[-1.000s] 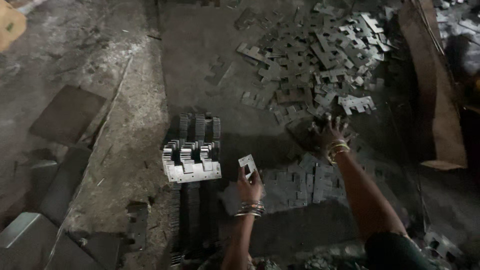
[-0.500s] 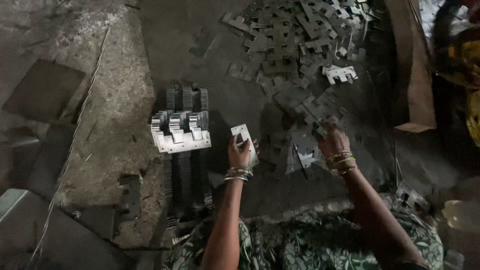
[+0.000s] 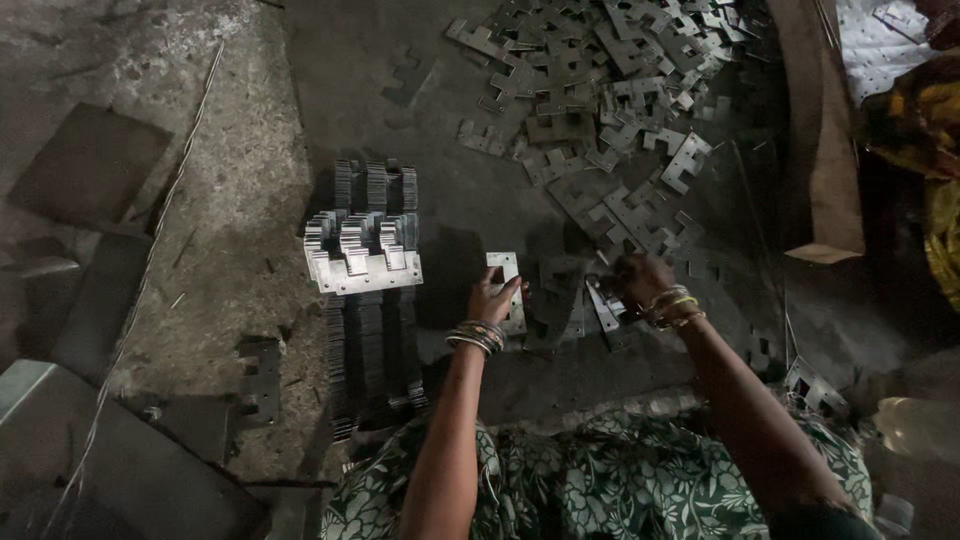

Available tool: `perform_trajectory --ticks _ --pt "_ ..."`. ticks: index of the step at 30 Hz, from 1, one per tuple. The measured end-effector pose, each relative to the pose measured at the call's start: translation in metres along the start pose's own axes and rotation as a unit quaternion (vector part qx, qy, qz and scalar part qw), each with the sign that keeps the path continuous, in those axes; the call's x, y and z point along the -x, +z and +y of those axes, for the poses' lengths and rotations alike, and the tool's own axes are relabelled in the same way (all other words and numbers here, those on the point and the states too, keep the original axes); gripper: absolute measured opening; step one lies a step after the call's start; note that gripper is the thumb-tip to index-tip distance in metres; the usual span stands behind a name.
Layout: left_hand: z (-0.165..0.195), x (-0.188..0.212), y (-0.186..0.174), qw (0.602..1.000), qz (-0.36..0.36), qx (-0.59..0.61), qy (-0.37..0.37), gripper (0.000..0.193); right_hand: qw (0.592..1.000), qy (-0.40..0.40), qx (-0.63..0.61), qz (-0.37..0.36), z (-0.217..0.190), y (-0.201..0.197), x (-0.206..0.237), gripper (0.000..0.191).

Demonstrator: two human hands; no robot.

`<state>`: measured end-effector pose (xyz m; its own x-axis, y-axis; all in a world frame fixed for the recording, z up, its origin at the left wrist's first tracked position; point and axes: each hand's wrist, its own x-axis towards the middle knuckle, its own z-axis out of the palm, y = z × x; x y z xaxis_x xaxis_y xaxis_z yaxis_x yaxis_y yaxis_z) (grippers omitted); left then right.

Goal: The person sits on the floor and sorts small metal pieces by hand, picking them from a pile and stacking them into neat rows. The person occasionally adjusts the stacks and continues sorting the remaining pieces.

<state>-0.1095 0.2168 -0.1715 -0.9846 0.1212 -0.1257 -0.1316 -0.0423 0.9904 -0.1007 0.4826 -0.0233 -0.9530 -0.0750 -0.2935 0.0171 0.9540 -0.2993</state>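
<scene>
Steel stamped plate (image 3: 507, 285), notched and pale grey, sat upright in the left hand (image 3: 490, 300), fingers closed on its lower edge, just right of the neat stacked plates (image 3: 362, 250) on the floor (image 3: 230, 200). Right hand (image 3: 640, 282) was down in the loose pile of plates (image 3: 600, 110), fingers curled onto one piece (image 3: 603, 305). My take: best to square each plate's notches with the stack before laying it down, and lift singles off the pile so edges didn't snag.
</scene>
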Motion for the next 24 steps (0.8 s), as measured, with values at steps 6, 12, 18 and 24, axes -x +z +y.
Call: perform_trajectory --ticks 6,12,18,24 --pt "-0.003 -0.003 0.001 0.993 -0.082 -0.068 -0.044 0.077 0.973 0.033 -0.230 0.009 -0.002 -0.002 0.004 0.052" --pt "0.031 0.017 -0.001 0.953 -0.111 0.054 -0.278 0.096 0.993 0.113 0.032 -0.010 0.003 0.049 0.046 0.048" --pt "0.038 0.013 -0.005 0.974 -0.117 -0.014 -0.192 0.087 0.996 0.074 -0.032 -0.027 0.047 0.041 0.032 0.052" --pt "0.013 0.006 -0.008 0.949 -0.109 0.212 -0.207 0.087 0.984 -0.107 -0.123 0.074 0.002 0.000 0.011 0.056"
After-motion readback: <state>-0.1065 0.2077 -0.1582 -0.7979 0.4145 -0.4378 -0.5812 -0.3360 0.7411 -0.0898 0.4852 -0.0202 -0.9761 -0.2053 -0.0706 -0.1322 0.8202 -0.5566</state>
